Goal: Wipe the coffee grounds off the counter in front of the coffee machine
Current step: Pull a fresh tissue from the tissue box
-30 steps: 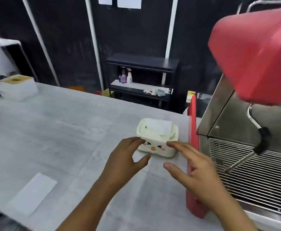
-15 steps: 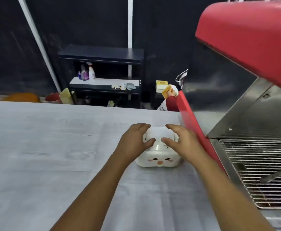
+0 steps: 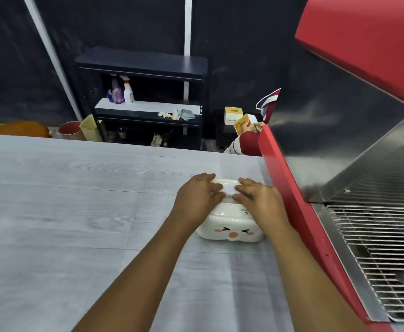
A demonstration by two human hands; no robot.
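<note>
A white tissue box [image 3: 229, 232] with a cartoon face stands on the grey wood-grain counter [image 3: 64, 212], just left of the red coffee machine [image 3: 364, 44]. Both my hands lie on top of the box. My left hand [image 3: 196, 197] and my right hand [image 3: 260, 202] meet fingertip to fingertip at a white tissue [image 3: 229, 191] that sticks out of the lid, and pinch it from either side. The box's top is mostly hidden under my hands. No coffee grounds show on the visible counter.
The machine's red side panel [image 3: 292, 200] runs close along the box's right side, with the steel drip grate [image 3: 376, 248] beyond it. Behind the counter stand a black shelf [image 3: 143, 65] with spray bottles [image 3: 124, 92] and a person's red-and-white sleeve [image 3: 246, 142].
My hands went from hovering open in front of the box to resting on its top, fingertips closed on the tissue. My view has moved forward and to the left of the machine.
</note>
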